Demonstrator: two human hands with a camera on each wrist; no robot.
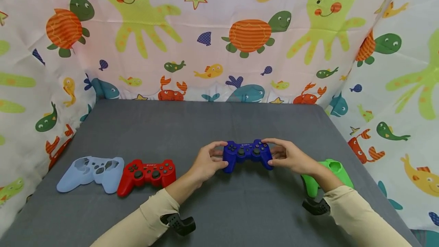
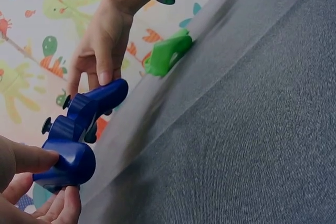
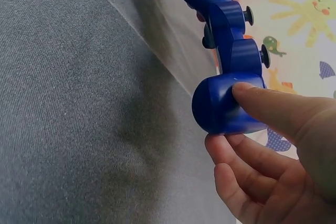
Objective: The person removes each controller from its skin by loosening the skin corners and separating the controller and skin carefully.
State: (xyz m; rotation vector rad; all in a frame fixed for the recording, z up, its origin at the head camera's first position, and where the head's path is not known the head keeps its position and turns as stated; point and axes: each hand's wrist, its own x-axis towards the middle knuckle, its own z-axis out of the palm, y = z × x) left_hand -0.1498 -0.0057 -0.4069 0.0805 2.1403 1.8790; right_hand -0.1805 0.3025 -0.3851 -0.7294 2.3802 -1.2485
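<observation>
A blue game controller [image 1: 244, 153] is held up over the grey table between both hands. My left hand [image 1: 208, 158] pinches its left grip, thumb on top and fingers beneath, as the left wrist view shows. On the other end, my right hand [image 1: 286, 155] grips the right handle, with the thumb [image 3: 262, 100] pressed on its surface and the fingertips under it. Two black thumbsticks stick out from the controller's face in both wrist views. Under my right forearm lies a green silicone controller cover [image 1: 337, 170], partly hidden by the arm.
Left of my left hand, a red controller [image 1: 146, 174] lies on the grey table [image 1: 219, 121]. Its side touches or overlaps a light blue silicone cover [image 1: 92, 173]. A curtain [image 1: 212, 22] printed with sea animals surrounds the table at the back and sides.
</observation>
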